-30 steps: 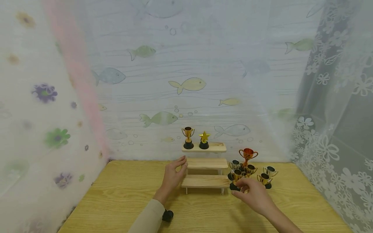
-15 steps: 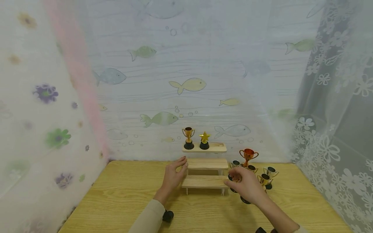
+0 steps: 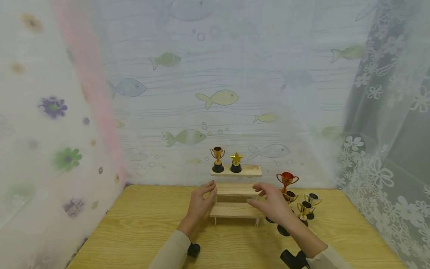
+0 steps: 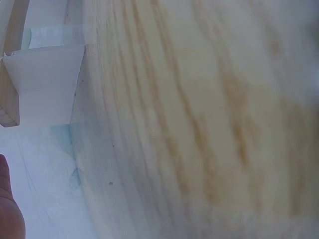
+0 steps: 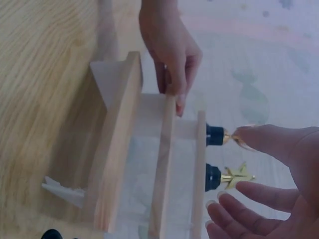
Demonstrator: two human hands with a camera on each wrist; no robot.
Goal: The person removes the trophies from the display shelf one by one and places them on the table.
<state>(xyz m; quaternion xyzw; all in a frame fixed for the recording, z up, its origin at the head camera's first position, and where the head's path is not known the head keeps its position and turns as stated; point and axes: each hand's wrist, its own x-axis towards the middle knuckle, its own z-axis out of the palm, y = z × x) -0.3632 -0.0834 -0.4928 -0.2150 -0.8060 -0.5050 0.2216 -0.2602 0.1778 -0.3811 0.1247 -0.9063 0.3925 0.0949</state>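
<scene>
A three-tier wooden display shelf (image 3: pixel 236 210) on white supports stands at the table's middle. My left hand (image 3: pixel 199 203) grips the left end of its middle tier, thumb and fingers on the board, as the right wrist view shows. A gold cup trophy (image 3: pixel 218 153) and a gold star trophy (image 3: pixel 236 158), both on black bases, stand on the top tier. My right hand (image 3: pixel 273 205) hovers at the right end of the lower tiers. In the right wrist view its fingers (image 5: pixel 249 211) and thumb are spread, nothing between them. It partly hides trophies behind it.
Right of the shelf stand a red cup trophy (image 3: pixel 287 178), a silver cup trophy (image 3: pixel 313 198) and several gold ones, including a gold cup trophy (image 3: pixel 305 209). The wooden table (image 3: pixel 141 220) meets fish-patterned curtain (image 3: pixel 174 112) behind. Black devices (image 3: pixel 193 249) sit near both wrists.
My right hand has moved left from the cup trophies toward the shelf's right end, its fingers spreading wider. A black trophy base has come into sight beneath it. My left hand stays put.
</scene>
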